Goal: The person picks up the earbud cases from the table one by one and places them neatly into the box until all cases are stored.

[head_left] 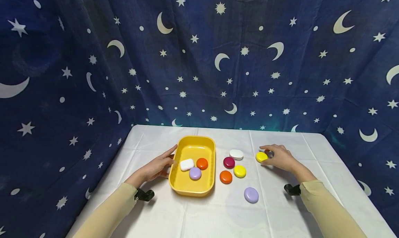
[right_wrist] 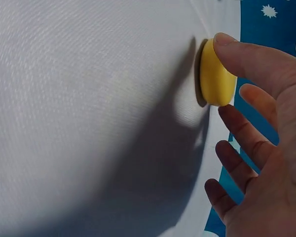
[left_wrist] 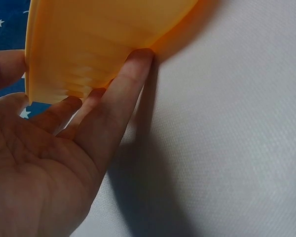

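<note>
A yellow tray (head_left: 194, 193) holds a white rectangular piece (head_left: 186, 165), an orange disc (head_left: 202, 163) and a lilac disc (head_left: 195, 173). My left hand (head_left: 158, 166) rests against the tray's left side, its fingers spread along the outer wall and rim. In the left wrist view, the thumb and other fingertips meet that yellow wall. To the right, my right hand (head_left: 279, 157) is at a yellow disc (head_left: 261, 157) on the table. The thumb (right_wrist: 249, 61) overlaps the disc's near side, and the index finger extends beyond its far side. The other fingers are spread apart.
Between tray and right hand lie a white oval piece (head_left: 236, 154), a dark red disc (head_left: 229, 162), another yellow disc (head_left: 239, 171) and an orange disc (head_left: 225, 177). A lilac disc (head_left: 251, 195) is nearer the front. A starry blue curtain (head_left: 199, 75) surrounds the white-covered table (head_left: 218, 217).
</note>
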Demonstrator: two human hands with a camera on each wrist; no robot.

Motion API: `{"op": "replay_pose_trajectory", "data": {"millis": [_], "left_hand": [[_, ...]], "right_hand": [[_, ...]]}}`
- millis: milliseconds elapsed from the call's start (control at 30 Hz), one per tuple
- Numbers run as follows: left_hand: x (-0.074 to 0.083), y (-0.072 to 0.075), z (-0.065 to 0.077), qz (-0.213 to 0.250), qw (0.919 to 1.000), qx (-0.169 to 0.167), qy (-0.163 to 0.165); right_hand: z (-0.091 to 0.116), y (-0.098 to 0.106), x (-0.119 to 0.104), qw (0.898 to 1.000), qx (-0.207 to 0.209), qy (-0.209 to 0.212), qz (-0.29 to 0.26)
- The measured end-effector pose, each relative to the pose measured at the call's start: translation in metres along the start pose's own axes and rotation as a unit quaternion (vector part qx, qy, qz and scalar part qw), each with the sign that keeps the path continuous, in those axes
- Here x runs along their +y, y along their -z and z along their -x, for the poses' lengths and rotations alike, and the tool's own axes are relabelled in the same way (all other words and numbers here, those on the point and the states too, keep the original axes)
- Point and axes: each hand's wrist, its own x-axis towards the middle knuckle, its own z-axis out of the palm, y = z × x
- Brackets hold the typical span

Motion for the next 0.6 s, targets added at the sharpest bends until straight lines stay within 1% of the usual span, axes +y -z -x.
{"op": "replay_pose_trajectory", "data": {"millis": [233, 333, 600], "left_hand": [[0.0, 0.0003, -0.0002, 0.001, 0.9999, -0.013, -0.008], [-0.0007, 0.0002, -0.0004, 0.001, 0.9998, -0.018, -0.008], [-0.0019, 0.0004, -0.0001, 0.008, 0.9999, -0.007, -0.007]], "right_hand": [[-0.0034, -0.0061, 0.0039, 1.0, -0.015, -0.024, -0.008], [-0.0029, -0.0077, 0.0052, 0.999, -0.02, -0.027, -0.009], [-0.002, -0.0102, 0.0058, 1.0, -0.006, -0.019, -0.012]]}}
